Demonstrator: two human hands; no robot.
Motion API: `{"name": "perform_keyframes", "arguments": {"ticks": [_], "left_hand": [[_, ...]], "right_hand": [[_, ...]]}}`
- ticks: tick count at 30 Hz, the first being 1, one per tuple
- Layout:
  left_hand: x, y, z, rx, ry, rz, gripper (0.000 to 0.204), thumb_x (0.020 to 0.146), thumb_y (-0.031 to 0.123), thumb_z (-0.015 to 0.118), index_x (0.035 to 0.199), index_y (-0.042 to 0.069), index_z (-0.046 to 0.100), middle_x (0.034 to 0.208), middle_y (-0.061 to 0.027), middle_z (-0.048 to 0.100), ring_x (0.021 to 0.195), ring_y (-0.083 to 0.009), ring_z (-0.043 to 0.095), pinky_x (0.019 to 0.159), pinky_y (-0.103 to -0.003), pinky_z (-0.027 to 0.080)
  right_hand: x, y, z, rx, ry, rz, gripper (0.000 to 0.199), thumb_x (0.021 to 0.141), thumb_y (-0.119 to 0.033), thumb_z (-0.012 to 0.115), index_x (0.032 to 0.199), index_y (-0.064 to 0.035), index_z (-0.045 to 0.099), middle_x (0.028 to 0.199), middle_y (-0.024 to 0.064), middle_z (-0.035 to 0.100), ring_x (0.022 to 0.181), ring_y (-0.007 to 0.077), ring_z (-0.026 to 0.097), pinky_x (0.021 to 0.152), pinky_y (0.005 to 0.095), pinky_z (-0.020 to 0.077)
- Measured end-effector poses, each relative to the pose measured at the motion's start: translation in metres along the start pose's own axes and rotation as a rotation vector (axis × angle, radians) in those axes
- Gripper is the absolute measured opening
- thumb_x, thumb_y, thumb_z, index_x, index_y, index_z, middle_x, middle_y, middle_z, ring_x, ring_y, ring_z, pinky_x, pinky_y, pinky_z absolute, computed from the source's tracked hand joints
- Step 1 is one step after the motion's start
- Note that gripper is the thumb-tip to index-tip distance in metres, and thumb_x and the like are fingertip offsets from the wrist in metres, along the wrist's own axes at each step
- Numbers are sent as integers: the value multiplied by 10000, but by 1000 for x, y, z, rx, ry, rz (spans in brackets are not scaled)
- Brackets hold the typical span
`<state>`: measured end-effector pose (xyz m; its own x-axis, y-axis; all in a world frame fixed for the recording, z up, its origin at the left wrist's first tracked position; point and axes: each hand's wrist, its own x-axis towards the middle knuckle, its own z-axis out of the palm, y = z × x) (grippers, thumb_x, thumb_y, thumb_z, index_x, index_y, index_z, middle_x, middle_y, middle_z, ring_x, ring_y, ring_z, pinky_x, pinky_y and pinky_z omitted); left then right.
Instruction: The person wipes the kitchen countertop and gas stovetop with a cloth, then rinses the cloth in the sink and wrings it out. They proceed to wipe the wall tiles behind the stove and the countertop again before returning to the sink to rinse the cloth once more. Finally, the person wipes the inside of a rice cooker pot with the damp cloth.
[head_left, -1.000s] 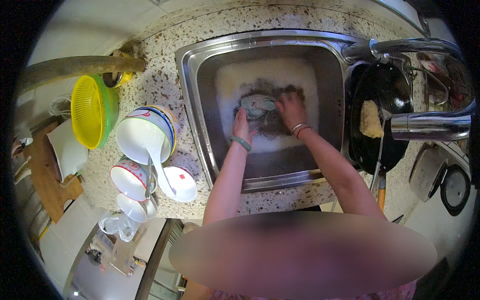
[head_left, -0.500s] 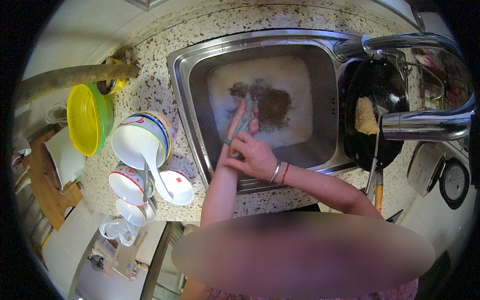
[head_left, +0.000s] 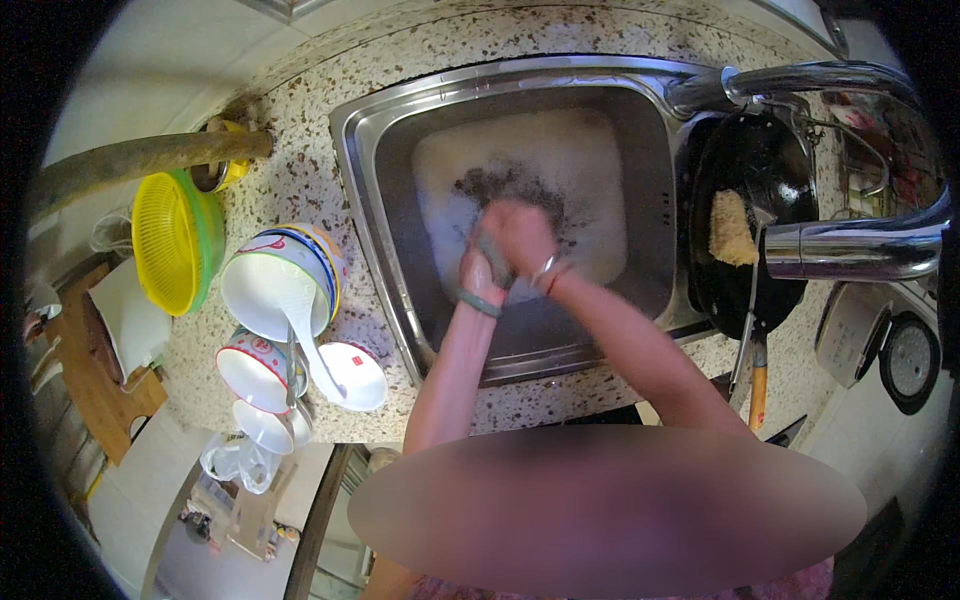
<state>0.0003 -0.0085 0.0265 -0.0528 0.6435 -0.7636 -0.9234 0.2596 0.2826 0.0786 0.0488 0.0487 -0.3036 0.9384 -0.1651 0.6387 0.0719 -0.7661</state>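
Note:
Both my hands are pressed together over the steel sink (head_left: 370, 190), blurred by motion. My left hand (head_left: 478, 272), with a green bangle at the wrist, and my right hand (head_left: 528, 238), with metal bangles, both clasp a grey-green scrubbing pad (head_left: 492, 256) between them. Below them the sink holds foamy white water (head_left: 560, 160) with a patch of dark residue (head_left: 500, 185).
A curved steel tap (head_left: 800, 80) arches over a black wok (head_left: 745, 190) holding a yellow sponge (head_left: 732, 228) at the right. On the speckled counter to the left stand stacked bowls (head_left: 275, 285), white spoons (head_left: 310, 350) and a yellow colander (head_left: 172, 240).
My hands went from the sink bottom to its front rim, then back over the middle of the sink, where they now squeeze the pad together.

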Motion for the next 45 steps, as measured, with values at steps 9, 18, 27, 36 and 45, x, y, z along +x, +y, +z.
{"name": "perform_keyframes", "arguments": {"ticks": [9, 18, 27, 36, 45], "left_hand": [[13, 20, -25, 732, 347, -1, 355, 889, 395, 601, 1134, 146, 541, 1071, -35, 582, 954, -184, 574, 755, -380, 459], [28, 0, -54, 688, 405, -19, 402, 865, 333, 659, 1192, 170, 492, 1124, -30, 549, 1014, -205, 530, 741, -397, 455], [20, -11, -11, 785, 268, -117, 375, 847, 256, 644, 1159, 147, 466, 1129, -36, 525, 981, -207, 530, 661, -352, 489], [18, 0, -24, 838, 320, -63, 208, 825, 322, 489, 805, 116, 496, 755, -30, 525, 652, -133, 512, 484, -261, 391], [-7, 11, -7, 837, 253, 60, 213, 827, 236, 524, 957, 73, 565, 793, -9, 552, 636, -116, 492, 532, -270, 388]], "right_hand": [[-7, 89, -3, -530, -338, 114, 178, 817, -201, 609, 983, -137, 614, 989, 118, 625, 794, 349, 644, 641, 492, 510], [2, 77, 18, -558, -239, 218, 211, 843, -79, 508, 1040, -63, 583, 1001, 171, 638, 792, 370, 663, 641, 453, 548], [20, 109, 28, -585, -183, 93, 188, 689, -161, 687, 845, -61, 660, 785, 189, 661, 762, 355, 651, 702, 441, 534], [13, 78, 9, 5, 110, 318, 163, 722, -202, 686, 813, -76, 637, 798, 153, 662, 772, 342, 634, 708, 452, 503], [10, 85, 14, -402, 8, -1, 117, 732, -155, 657, 788, -72, 599, 815, 158, 643, 752, 343, 642, 640, 425, 506]]}}
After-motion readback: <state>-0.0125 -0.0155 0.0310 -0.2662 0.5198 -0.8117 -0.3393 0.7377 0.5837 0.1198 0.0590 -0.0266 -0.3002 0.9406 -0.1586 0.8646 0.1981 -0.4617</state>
